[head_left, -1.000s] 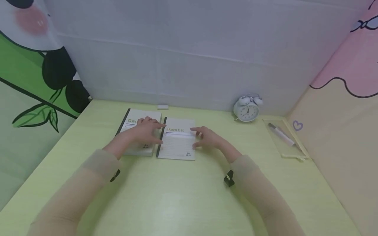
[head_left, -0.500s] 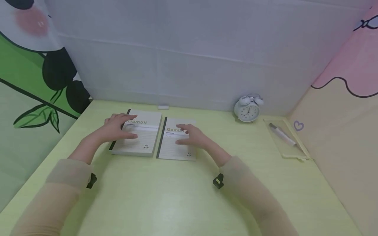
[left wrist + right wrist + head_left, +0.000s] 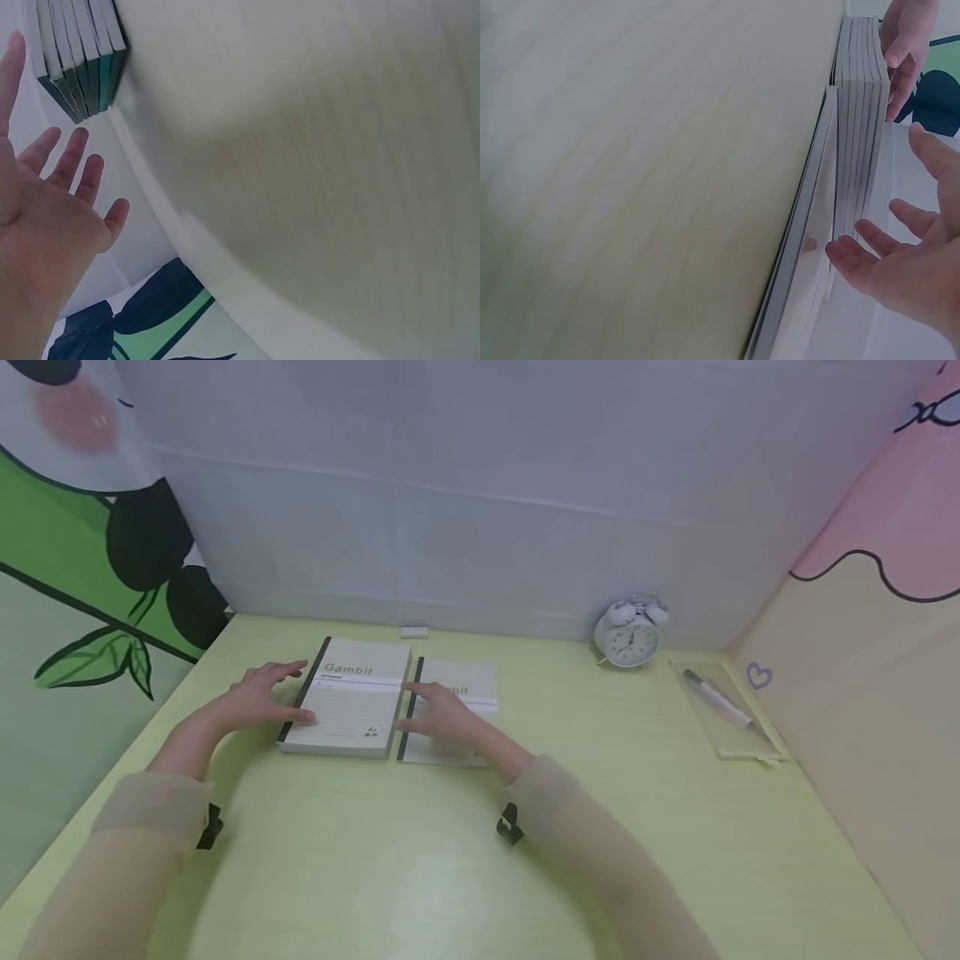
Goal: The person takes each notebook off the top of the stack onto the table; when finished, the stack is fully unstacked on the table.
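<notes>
A stack of several white "Gambit" notebooks (image 3: 352,693) with dark spines lies on the table. My left hand (image 3: 255,700) is at its left side, fingers spread and thumb over the spine edge; in the left wrist view the fingers look apart from the stack (image 3: 79,56). My right hand (image 3: 442,720) is over a lower "Gambit" notebook (image 3: 468,677) beside the stack, hiding part of its cover. Its fingertips point at the stack's right side; contact is unclear. In the right wrist view its fingers are extended near the stack's page edges (image 3: 859,97).
A small white block (image 3: 414,632) lies behind the notebooks by the back wall. To the right stand a white twin-bell alarm clock (image 3: 632,639) and a clear tray (image 3: 742,755) with a pen (image 3: 716,698). Printed cloth walls border the table (image 3: 420,877) on three sides.
My left hand has moved left from above the stack to its left side. My right hand has moved left across the lower notebook toward the stack. The notebooks look unmoved.
</notes>
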`<state>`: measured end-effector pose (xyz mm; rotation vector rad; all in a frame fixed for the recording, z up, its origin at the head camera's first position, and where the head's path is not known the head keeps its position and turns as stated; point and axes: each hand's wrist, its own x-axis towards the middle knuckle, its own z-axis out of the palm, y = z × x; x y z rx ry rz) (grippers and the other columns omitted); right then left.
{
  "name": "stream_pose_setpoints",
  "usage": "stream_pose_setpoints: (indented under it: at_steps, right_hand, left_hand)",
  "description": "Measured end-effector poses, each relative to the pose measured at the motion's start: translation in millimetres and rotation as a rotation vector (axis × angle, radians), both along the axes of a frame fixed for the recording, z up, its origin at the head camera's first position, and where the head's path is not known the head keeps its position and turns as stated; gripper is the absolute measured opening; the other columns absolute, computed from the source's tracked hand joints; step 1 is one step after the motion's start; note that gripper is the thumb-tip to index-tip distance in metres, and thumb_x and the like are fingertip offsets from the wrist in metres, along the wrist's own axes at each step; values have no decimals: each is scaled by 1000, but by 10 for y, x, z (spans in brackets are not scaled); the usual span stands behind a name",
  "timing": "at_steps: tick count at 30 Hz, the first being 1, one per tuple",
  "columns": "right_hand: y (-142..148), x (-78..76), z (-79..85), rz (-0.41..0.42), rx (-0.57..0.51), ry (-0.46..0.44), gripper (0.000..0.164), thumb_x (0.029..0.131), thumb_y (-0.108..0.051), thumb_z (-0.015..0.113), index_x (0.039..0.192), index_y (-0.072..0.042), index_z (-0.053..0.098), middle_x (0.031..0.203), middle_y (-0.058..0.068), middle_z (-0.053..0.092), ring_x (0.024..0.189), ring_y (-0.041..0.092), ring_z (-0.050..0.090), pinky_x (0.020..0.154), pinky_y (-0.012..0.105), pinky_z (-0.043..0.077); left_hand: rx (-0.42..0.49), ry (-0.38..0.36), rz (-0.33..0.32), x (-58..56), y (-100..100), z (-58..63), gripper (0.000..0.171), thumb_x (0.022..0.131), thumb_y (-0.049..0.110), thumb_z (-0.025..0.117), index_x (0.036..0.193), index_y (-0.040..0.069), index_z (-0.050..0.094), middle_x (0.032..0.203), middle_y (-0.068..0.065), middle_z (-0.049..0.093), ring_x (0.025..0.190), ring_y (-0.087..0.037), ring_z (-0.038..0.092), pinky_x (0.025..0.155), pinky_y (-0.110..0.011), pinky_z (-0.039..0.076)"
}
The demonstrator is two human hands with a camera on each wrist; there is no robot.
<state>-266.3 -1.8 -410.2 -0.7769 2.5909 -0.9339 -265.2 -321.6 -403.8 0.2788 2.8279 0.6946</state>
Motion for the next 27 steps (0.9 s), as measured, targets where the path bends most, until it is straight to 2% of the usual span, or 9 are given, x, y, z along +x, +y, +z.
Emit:
stream_pose_setpoints:
  at_steps: [9,15,20,27]
  right_hand:
    - [-175,54,-84,15,-4,-5,76,85,-39,69,146,-10,34,148,6,39,135,21,37,110,31,30]
    - [-204,58,-77,-17,11,-8,76,82,-37,73,144,-12,38,146,5,41,134,21,38,109,32,31]
    - [-207,48,-59,-4,24,10,77,81,-36,73,144,-10,38,146,6,42,134,21,38,109,31,31]
    - [-192,61,-51,-1,66,56,78,80,-38,73,144,-11,38,146,7,41,135,23,37,110,32,29]
  left_hand:
    - [61,-53,-19,36,-36,-90,110,71,57,74,151,9,18,142,-26,31,131,-49,18,100,-70,17]
    - [56,-64,-18,20,-6,-72,108,70,59,74,150,9,21,145,-26,26,131,-50,16,100,-71,16]
    - [53,-66,-13,-20,8,-45,106,70,61,72,149,6,24,147,-29,21,132,-51,16,101,-70,17]
    - [87,-77,7,-60,43,-34,100,74,56,72,146,3,28,146,-31,22,132,-49,19,103,-66,19]
